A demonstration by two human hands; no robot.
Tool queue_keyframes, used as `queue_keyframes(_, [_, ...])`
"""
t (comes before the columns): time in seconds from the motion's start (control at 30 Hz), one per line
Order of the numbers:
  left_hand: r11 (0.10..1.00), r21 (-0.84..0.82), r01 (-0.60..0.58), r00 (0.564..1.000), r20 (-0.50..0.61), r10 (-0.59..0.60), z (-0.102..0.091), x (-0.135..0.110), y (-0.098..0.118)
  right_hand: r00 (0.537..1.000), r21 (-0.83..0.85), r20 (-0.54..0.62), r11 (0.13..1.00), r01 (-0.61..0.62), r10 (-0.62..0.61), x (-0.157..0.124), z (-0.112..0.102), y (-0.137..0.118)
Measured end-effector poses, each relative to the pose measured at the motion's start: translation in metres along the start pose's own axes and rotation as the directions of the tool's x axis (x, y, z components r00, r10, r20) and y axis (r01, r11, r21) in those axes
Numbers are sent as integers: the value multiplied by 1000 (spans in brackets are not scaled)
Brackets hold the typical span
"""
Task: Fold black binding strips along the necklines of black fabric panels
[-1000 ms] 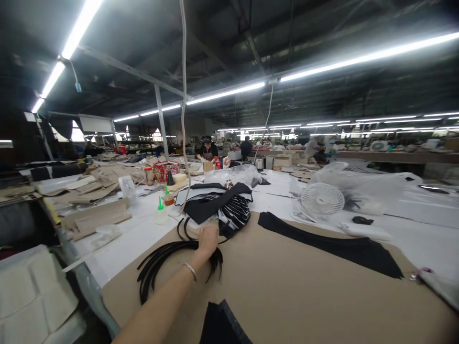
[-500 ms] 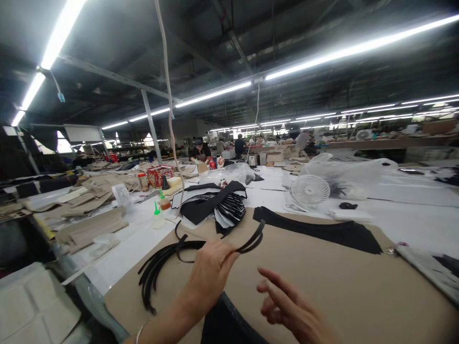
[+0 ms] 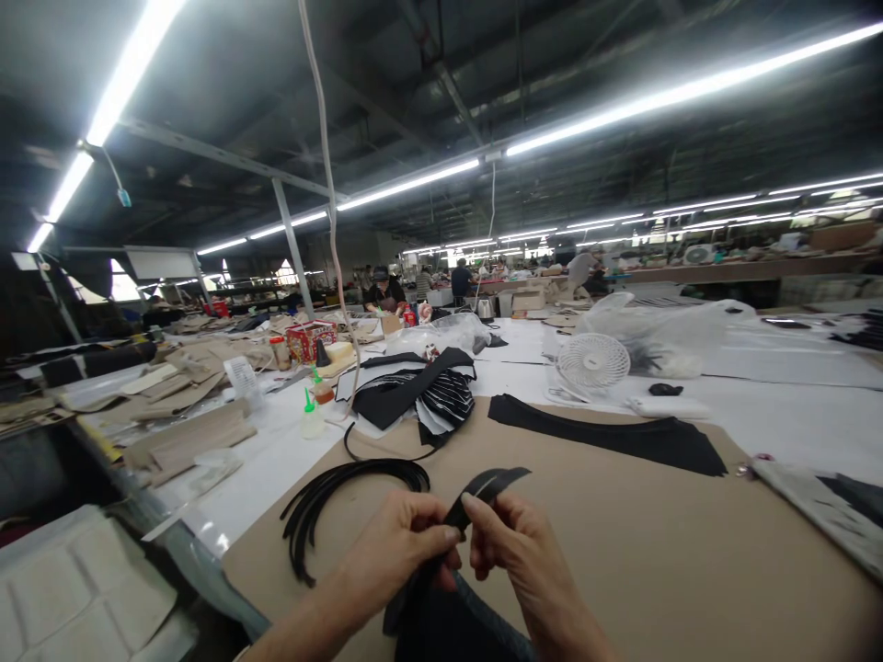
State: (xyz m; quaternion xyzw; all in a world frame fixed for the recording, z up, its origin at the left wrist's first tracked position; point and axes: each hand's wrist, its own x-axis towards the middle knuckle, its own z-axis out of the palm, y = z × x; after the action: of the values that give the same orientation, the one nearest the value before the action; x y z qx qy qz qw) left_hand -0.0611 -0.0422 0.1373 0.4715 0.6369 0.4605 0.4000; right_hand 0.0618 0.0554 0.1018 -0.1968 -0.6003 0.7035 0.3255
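1. A green-tipped bottle point(image 3: 311, 420) is stood on the white table surface point(image 3: 266, 464).
2. A curved bundle of black strips point(image 3: 341, 476) is laid on the tan sheet point(image 3: 621, 552).
3. By the left hand point(image 3: 407, 542), black bands point(image 3: 461, 513) are pinched between thumb and curled fingers.
4. The bands are held above a dark fabric piece point(image 3: 448, 634), their far ends pointed away.
5. By the right hand point(image 3: 524, 556), the bands are pinched too, its thumb laid along them.
6. Beyond, a white fan point(image 3: 593, 360) and long black cut pieces point(image 3: 607, 437) are seen.

Black strips point(image 3: 481, 481), plain tan sheet point(image 3: 655, 552)
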Motion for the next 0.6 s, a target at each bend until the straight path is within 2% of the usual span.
queue_keyframes(0.13, [993,-107,57,998,-32,-61,0,-6,4,992,-143,42,982,122,-118,0,5,-7])
queue_keyframes(0.2, [992,-116,49,998,-44,-55,-5,-10,8,989,-147,49,978,147,-141,-1,6,-9])
queue_keyframes(0.23, [997,-76,32,998,-60,-37,-10,-11,11,990,-126,41,982,141,-137,-2,6,-10])
queue_keyframes(0.3, [987,160,-15,980,-195,46,-26,-13,17,993,-62,-15,991,116,-117,-2,2,-16])
queue_keyframes(0.33, [949,315,-16,949,-295,114,-37,-14,19,992,-31,-69,994,108,-110,-2,-2,-22])
queue_keyframes(0.37, [873,487,19,882,-420,215,-49,-13,21,986,-3,-129,994,108,-107,-2,-8,-29])
queue_keyframes(0.43, [783,612,108,739,-577,349,-75,-9,21,961,55,-248,988,143,-125,-4,-27,-49])
queue_keyframes(0.47, [754,642,142,680,-617,397,-86,-4,19,953,106,-265,978,179,-145,-7,-40,-61])
queue_keyframes(0.5, [728,666,164,641,-633,435,-96,2,14,944,138,-286,967,212,-166,-11,-54,-71])
queue_keyframes(0.53, [702,690,179,625,-630,460,-104,9,8,937,161,-303,960,228,-172,-16,-69,-80])
queue_keyframes(0.57, [678,712,185,631,-614,473,-109,17,-1,932,182,-321,954,238,-171,-22,-85,-86])
queue_keyframes(0.6, [659,730,181,656,-589,472,-113,27,-10,924,182,-346,955,234,-160,-31,-100,-88])
